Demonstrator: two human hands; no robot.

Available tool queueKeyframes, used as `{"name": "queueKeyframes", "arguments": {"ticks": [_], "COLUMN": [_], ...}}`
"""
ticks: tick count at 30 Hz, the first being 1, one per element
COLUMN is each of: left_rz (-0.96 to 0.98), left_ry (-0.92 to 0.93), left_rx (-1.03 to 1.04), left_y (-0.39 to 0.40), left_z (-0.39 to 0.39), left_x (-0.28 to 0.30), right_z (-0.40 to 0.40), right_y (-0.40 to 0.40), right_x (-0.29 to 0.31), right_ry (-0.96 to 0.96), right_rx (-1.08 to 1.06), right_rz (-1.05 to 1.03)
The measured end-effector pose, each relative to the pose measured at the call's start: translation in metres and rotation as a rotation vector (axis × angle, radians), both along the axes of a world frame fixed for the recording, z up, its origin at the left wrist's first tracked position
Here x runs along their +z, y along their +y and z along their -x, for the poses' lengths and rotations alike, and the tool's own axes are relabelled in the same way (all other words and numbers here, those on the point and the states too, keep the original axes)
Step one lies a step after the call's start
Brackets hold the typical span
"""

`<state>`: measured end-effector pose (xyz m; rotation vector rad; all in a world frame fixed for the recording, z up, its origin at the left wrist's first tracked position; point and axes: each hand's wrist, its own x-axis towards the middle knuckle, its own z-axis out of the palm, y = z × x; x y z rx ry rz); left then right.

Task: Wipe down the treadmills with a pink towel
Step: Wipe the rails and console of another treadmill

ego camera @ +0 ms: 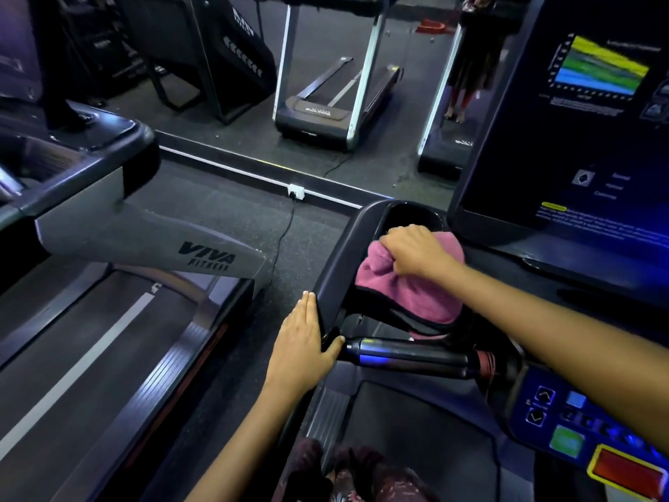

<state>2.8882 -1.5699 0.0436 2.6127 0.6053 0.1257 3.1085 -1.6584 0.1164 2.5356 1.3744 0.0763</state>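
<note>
I stand on a dark treadmill whose console (564, 139) rises at the right. My right hand (416, 253) grips a bunched pink towel (409, 295) and presses it onto the console's left tray, just below a round cup holder (412, 215). My left hand (307, 342) lies flat with straight fingers against the outer edge of the tray's black frame (333, 273), thumb by the end of the black handlebar (409, 353). Part of the towel hangs over the tray's lower edge.
A second treadmill (119, 255) marked VIVA FITNESS stands to the left across a strip of dark floor. A power cable (282, 233) runs to a wall socket (296, 192). A mirror ahead reflects treadmills and a person. Control buttons and a red stop button (626, 472) sit at lower right.
</note>
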Motion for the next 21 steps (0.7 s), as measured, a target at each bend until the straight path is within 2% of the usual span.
{"name": "queueKeyframes", "arguments": {"ticks": [2, 4, 7, 12, 17, 21], "left_rz": [-0.003, -0.003, -0.018, -0.045, -0.134, -0.175], "left_ry": [-0.014, -0.017, -0.008, 0.024, 0.092, 0.112], "left_rx": [0.010, 0.015, 0.026, 0.043, 0.141, 0.284], "left_y": [0.000, 0.000, -0.001, -0.001, -0.005, -0.010], "left_z": [0.000, 0.001, -0.001, -0.002, 0.000, 0.006], "left_x": [-0.001, -0.002, -0.001, 0.000, -0.001, -0.005], "right_z": [0.018, 0.034, 0.031, 0.037, 0.038, 0.031], "right_y": [0.005, 0.001, -0.012, 0.006, -0.004, 0.002], "right_x": [-0.021, -0.044, -0.054, -0.043, -0.045, -0.040], "right_ry": [0.037, 0.106, 0.155, 0.198, 0.309, 0.188], "right_rx": [0.083, 0.295, 0.450, 0.287, 0.438, 0.419], "right_rz": [-0.230, -0.352, -0.329, -0.230, -0.191, -0.142]}}
